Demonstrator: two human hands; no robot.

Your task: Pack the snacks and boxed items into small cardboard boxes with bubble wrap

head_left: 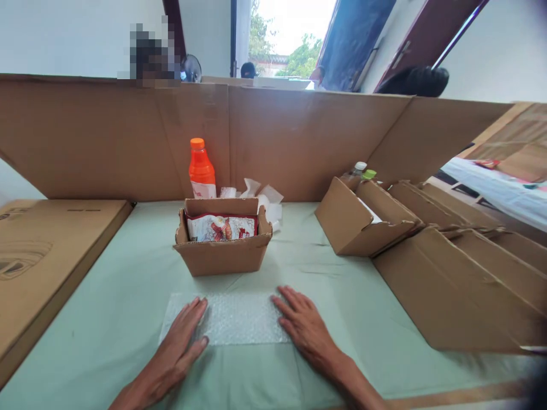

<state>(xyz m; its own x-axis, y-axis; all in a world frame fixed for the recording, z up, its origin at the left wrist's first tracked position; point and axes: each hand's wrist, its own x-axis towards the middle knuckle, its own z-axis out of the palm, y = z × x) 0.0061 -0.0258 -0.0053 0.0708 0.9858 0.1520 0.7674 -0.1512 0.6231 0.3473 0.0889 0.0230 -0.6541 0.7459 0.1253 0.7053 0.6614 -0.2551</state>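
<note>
A clear sheet of bubble wrap (pixel 239 319) lies flat on the green cloth of the table. On its left end rests my left hand (pixel 184 336), fingers stretched out and close together. My right hand (pixel 304 323) lies over the right end with its fingers spread. Neither hand grasps anything. Just beyond the sheet stands a small open cardboard box (pixel 224 257). Inside it is a white and red printed food packet (pixel 222 228), its lower part hidden by the box's front wall.
Behind the box stand an orange bottle (pixel 201 171) and crumpled white paper (pixel 270 199). Several open cardboard boxes (pixel 453 285) line the right side. A large flat carton (pixel 55 250) lies left. A tall cardboard panel (pixel 299 142) closes off the back; people are beyond it.
</note>
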